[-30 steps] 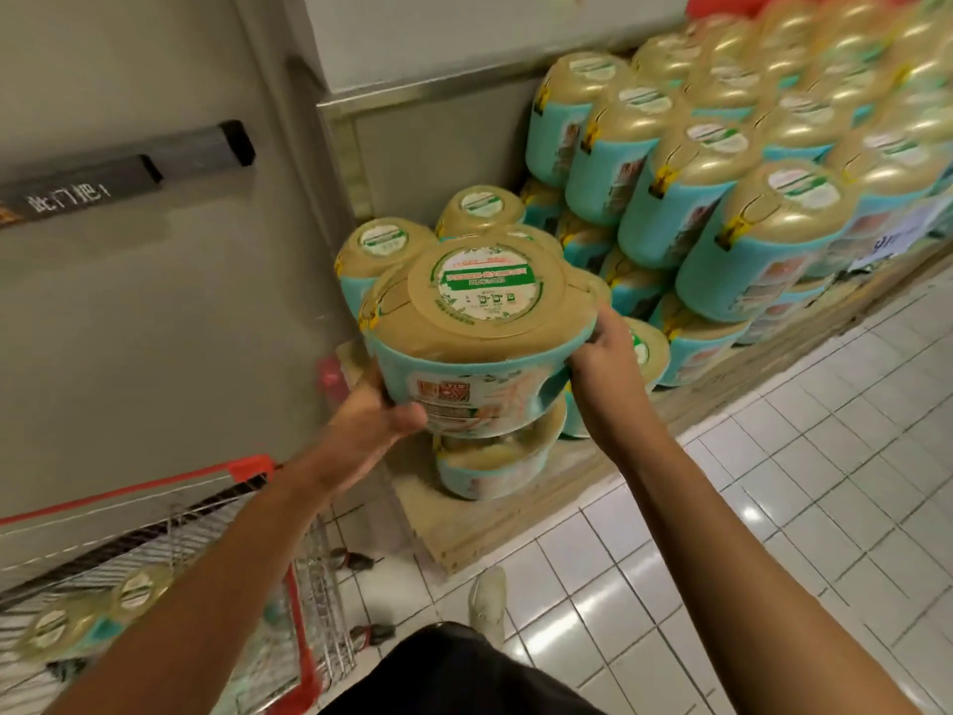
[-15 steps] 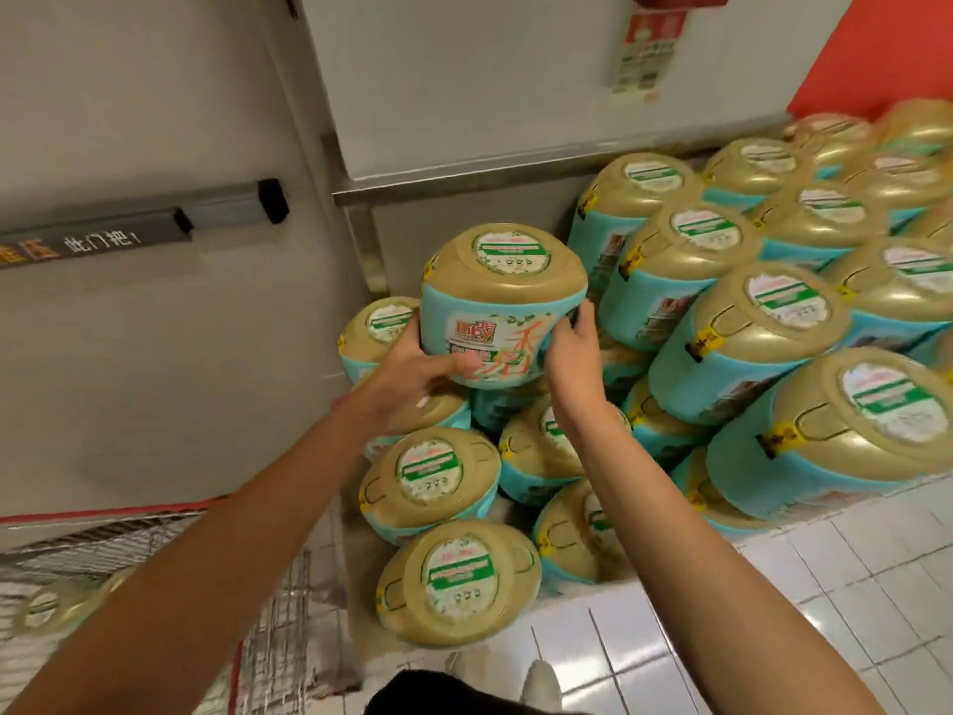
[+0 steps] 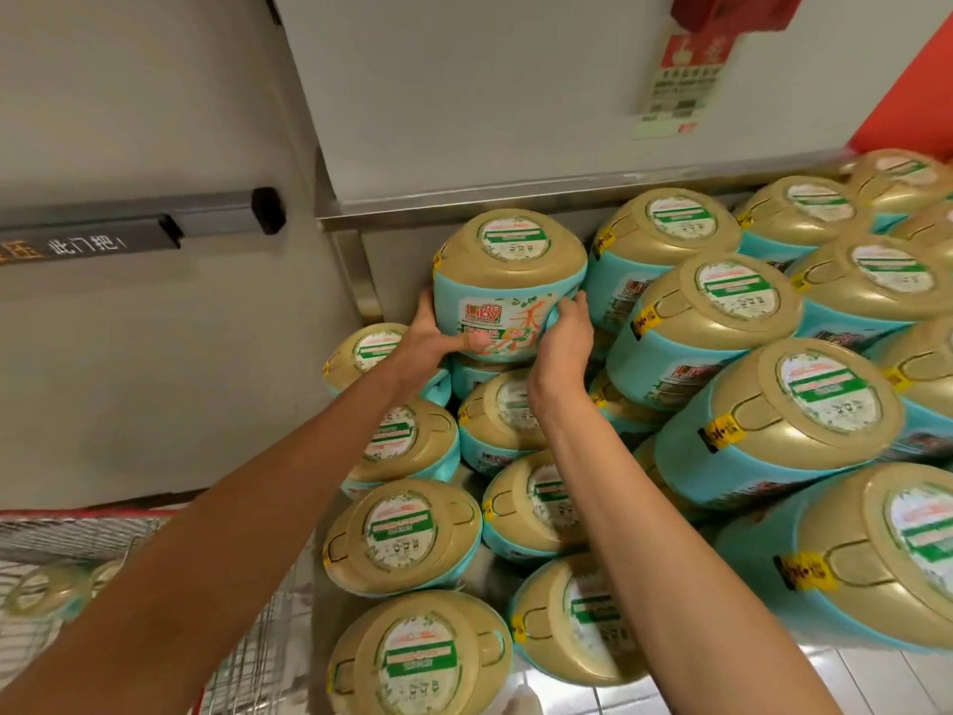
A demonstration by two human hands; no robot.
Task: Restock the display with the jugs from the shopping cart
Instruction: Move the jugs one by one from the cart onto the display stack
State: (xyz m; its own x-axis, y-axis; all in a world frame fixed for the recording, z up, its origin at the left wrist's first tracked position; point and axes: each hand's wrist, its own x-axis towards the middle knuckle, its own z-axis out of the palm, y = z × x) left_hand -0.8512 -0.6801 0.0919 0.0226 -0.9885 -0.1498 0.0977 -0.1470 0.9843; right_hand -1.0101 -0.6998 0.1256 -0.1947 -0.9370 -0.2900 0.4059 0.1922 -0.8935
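Observation:
I hold a teal jug with a gold lid (image 3: 508, 281) between both hands at the back left of the display, close to the grey wall panel. My left hand (image 3: 433, 340) grips its lower left side and my right hand (image 3: 564, 343) grips its lower right side. It sits over the stacked jugs (image 3: 753, 420), several rows of teal bodies and gold lids filling the right. The shopping cart (image 3: 129, 513), red-rimmed wire, is at the lower left with jugs (image 3: 46, 590) inside.
A grey wall with a dark door bar (image 3: 216, 219) stands to the left. A metal-edged panel (image 3: 515, 193) backs the display. White floor tiles (image 3: 619, 699) show at the bottom. A red and white notice (image 3: 680, 85) hangs on the wall.
Both hands carried the jug up and away from me, over the lower jugs, toward the back of the stack by the wall panel. My view tilted closer over the display.

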